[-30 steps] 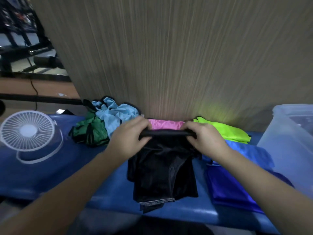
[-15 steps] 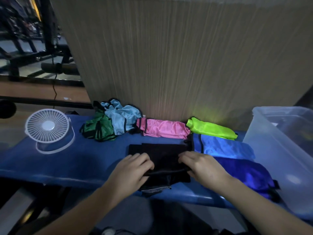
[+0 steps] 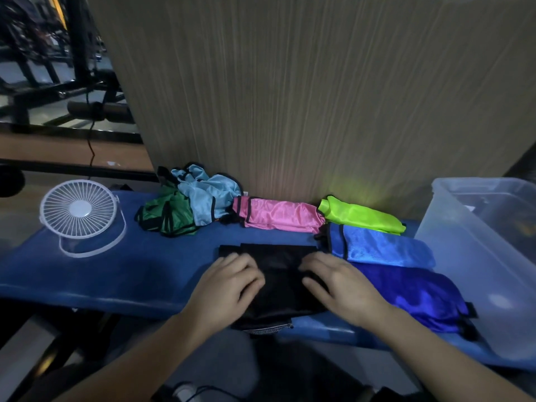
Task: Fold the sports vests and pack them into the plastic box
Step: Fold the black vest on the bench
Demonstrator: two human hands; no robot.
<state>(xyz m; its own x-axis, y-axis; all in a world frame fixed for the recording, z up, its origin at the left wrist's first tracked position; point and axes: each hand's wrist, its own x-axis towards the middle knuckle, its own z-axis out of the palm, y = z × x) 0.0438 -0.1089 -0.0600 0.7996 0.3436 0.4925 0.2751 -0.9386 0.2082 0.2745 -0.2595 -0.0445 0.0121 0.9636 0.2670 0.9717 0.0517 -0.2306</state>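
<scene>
Black vest (image 3: 278,274): we are pressing it flat at the near edge of the blue worktop (image 3: 116,274), its hem hanging just over the front; fold in hand, looking part done.
Left hand (image 3: 229,285): grip released, fingers lying loosely on the vest's left half.
Right hand (image 3: 339,282): grip released too, fingers spread on the right half.
Folded so far: we are counting four beside and behind it, the dark blue vest (image 3: 412,294), mid blue vest (image 3: 383,248), lime vest (image 3: 362,219) and pink vest (image 3: 278,214).
Left to fold: the green vest (image 3: 168,219) and pale blue vest (image 3: 208,195) are lying crumpled together at the back left.
Plastic box (image 3: 452,256): standing at the right end; no vest showing inside, so we are judging packing not begun.
In the way: nothing between the vests and the box; the white fan (image 3: 78,210) is standing well apart at the left.
Behind: a wood-grain panel (image 3: 319,97) is closing off the worktop's far edge.
</scene>
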